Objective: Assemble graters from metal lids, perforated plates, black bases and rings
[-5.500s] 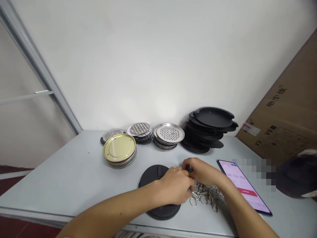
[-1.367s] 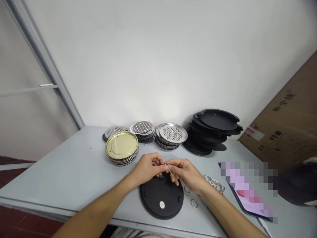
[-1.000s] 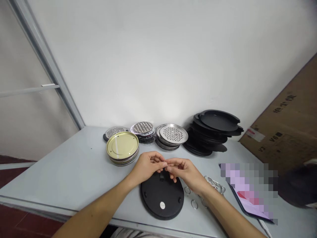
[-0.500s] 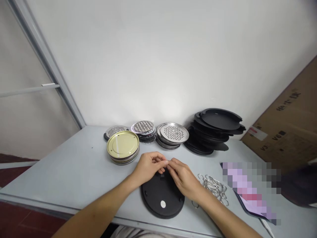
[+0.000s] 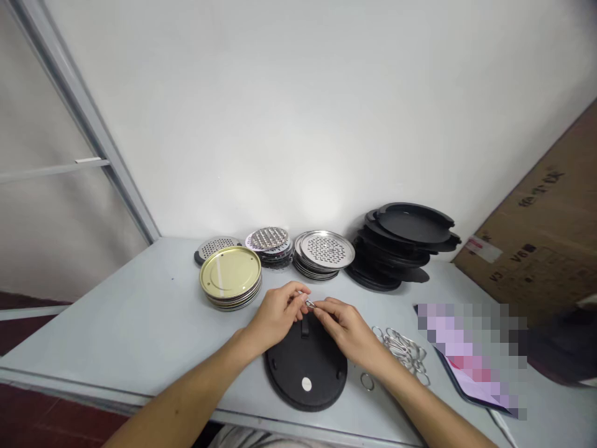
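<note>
My left hand [image 5: 278, 313] and my right hand [image 5: 346, 325] meet over the far edge of a round black disc [image 5: 298, 354]. Between their fingertips is a small metal ring [image 5: 310, 303], pinched from both sides. The disc lies flat, with a short black strap [image 5: 305, 326] at its far edge and a white round sticker [image 5: 306, 384] near its front. Whether the ring passes through the strap cannot be made out. To the right of my right forearm lies a pile of metal rings and clips [image 5: 403, 350]; one loose ring [image 5: 367, 381] sits closer to the disc.
At the back stand stacks of gold lids [image 5: 231, 272], small grater plates [image 5: 269, 239], silver grater plates [image 5: 325, 251] and black trays [image 5: 413, 223]. A grey perforated disc [image 5: 219, 247] lies behind the lids. A phone [image 5: 476, 379] and a cardboard box [image 5: 536, 230] are on the right.
My fingertips have drawn slightly apart, so the metal ring between them now shows. More of the black strap and the loose ring by the disc is visible.
</note>
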Demonstrator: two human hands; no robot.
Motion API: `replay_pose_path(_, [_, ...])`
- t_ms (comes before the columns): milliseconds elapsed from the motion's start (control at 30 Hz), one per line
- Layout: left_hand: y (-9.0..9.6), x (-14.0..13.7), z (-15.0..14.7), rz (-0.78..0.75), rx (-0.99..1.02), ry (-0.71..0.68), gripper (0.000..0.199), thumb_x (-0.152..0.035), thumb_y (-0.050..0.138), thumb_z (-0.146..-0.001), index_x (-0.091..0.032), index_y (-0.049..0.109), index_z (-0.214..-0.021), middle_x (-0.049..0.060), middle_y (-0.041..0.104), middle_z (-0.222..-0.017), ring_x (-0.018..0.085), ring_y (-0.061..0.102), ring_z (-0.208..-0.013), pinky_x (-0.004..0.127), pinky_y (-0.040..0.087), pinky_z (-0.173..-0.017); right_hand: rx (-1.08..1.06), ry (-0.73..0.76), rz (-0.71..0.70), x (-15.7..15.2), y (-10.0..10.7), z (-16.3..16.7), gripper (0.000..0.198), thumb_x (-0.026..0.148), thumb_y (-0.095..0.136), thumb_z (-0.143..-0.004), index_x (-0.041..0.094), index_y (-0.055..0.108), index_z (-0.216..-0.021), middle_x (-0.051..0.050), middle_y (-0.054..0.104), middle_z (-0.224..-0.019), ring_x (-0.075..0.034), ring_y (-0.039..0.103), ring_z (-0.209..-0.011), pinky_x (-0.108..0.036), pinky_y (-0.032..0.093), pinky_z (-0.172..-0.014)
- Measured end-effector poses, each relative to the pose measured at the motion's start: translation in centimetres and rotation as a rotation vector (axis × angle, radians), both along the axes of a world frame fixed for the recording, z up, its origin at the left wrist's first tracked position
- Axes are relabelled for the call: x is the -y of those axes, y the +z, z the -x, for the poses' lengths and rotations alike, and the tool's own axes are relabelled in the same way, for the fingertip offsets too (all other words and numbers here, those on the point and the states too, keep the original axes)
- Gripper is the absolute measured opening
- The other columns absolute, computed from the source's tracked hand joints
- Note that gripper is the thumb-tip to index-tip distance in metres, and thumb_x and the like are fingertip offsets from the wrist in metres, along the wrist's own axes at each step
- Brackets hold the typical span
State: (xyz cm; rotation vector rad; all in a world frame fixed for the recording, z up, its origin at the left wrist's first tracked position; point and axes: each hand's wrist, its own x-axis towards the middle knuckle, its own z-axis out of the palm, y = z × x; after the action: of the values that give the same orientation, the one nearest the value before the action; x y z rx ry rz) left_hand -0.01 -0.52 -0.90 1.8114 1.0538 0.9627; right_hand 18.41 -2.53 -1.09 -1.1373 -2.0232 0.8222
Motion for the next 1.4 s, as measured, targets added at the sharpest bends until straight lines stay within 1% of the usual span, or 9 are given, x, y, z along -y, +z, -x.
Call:
replay_pose_path(133, [-0.1, -0.1, 0.1, -0.006, -0.015, -0.012, 0.026, -0.037, 0.045, -0.093, -0.017, 0.062, -0.098, 0.001, 0.063, -0.072, 0.012, 0.059, -0.063, 0.023, 0.047, -0.061, -0.029, -0.016, 0.035, -0.1, -0.1, -0.1, 0.030, 0.029, 0.044, -0.096, 0.020, 0.072, -0.097, -0.004, 0.065, -0.084, -0.018, 0.058, -0.080, -0.027, 0.041, -0.074])
replay_pose_path(367, [-0.1, 0.3, -0.1, -0.211, -0.186, 0.020, 0.024, -0.029, 0.040, -0.096, -0.019, 0.062, -0.094, 0.000, 0.063, -0.073, 0.012, 0.059, -0.068, 0.024, 0.044, -0.069, -0.113, -0.023, 0.161, -0.3, -0.6, -0.2, 0.030, 0.032, 0.046, -0.095, 0.019, 0.072, -0.100, -0.002, 0.062, -0.077, -0.014, 0.051, -0.064, -0.024, 0.037, -0.059])
replay_pose_path(533, [-0.4, 0.3, -0.1, -0.110, -0.158, 0.029, 0.023, -0.032, 0.041, -0.095, -0.018, 0.059, -0.090, -0.002, 0.062, -0.067, 0.011, 0.057, -0.058, 0.023, 0.043, -0.060, -0.135, -0.028, 0.221, -0.2, -0.5, -0.1, 0.029, 0.031, 0.046, -0.094, 0.018, 0.072, -0.093, 0.001, 0.055, -0.068, -0.010, 0.040, -0.055, -0.023, 0.031, -0.053])
replay_pose_path(633, [-0.4, 0.3, -0.1, -0.012, -0.073, 0.017, 0.021, -0.033, 0.044, -0.093, -0.018, 0.058, -0.094, -0.001, 0.065, -0.069, 0.011, 0.058, -0.055, 0.022, 0.044, -0.056, -0.150, -0.029, 0.240, -0.2, -0.4, -0.1, 0.030, 0.032, 0.046, -0.094, 0.018, 0.072, -0.093, 0.002, 0.051, -0.064, -0.010, 0.037, -0.052, -0.023, 0.030, -0.051])
replay_pose_path(733, [-0.2, 0.4, -0.1, 0.033, -0.037, 0.030, 0.022, -0.034, 0.049, -0.091, -0.017, 0.062, -0.089, 0.001, 0.067, -0.071, 0.011, 0.059, -0.055, 0.021, 0.045, -0.054, -0.151, -0.032, 0.264, -0.2, -0.5, -0.1, 0.031, 0.034, 0.045, -0.094, 0.017, 0.071, -0.094, 0.003, 0.047, -0.061, -0.010, 0.035, -0.051, -0.023, 0.028, -0.049])
replay_pose_path(967, [0.1, 0.6, -0.4, -0.110, -0.046, 0.130, 0.018, -0.029, 0.056, -0.086, -0.018, 0.069, -0.082, 0.002, 0.070, -0.075, 0.012, 0.063, -0.063, 0.020, 0.049, -0.060, -0.167, -0.039, 0.295, -0.2, -0.7, 0.0, 0.029, 0.035, 0.045, -0.093, 0.016, 0.065, -0.084, 0.004, 0.041, -0.059, -0.010, 0.036, -0.051, -0.022, 0.028, -0.049])
replay_pose_path(1167, [-0.5, 0.8, -0.7, -0.123, -0.007, 0.116, 0.013, -0.025, 0.057, -0.086, -0.017, 0.067, -0.082, 0.002, 0.070, -0.074, 0.012, 0.065, -0.064, 0.020, 0.052, -0.062, -0.170, -0.015, 0.319, 0.0, -0.5, 0.2, 0.030, 0.035, 0.044, -0.094, 0.016, 0.061, -0.080, 0.004, 0.039, -0.058, -0.010, 0.036, -0.052, -0.022, 0.028, -0.048])
replay_pose_path(1300, [-0.3, 0.9, -0.7, -0.188, -0.032, 0.143, 0.011, -0.023, 0.058, -0.084, -0.017, 0.066, -0.079, 0.001, 0.069, -0.072, 0.011, 0.064, -0.065, 0.019, 0.050, -0.062, -0.177, 0.014, 0.317, 0.1, -0.4, 0.2, 0.030, 0.037, 0.044, -0.094, 0.017, 0.059, -0.078, 0.004, 0.038, -0.060, -0.010, 0.036, -0.053, -0.021, 0.028, -0.048])
replay_pose_path(1400, [-0.1, 1.0, -0.7, -0.183, -0.039, 0.138, 0.012, -0.024, 0.058, -0.084, -0.017, 0.066, -0.079, 0.001, 0.069, -0.072, 0.011, 0.063, -0.065, 0.020, 0.050, -0.062, -0.199, 0.022, 0.353, 0.1, -0.4, 0.2, 0.030, 0.039, 0.045, -0.094, 0.016, 0.058, -0.079, 0.005, 0.036, -0.060, -0.009, 0.034, -0.052, -0.021, 0.027, -0.046])
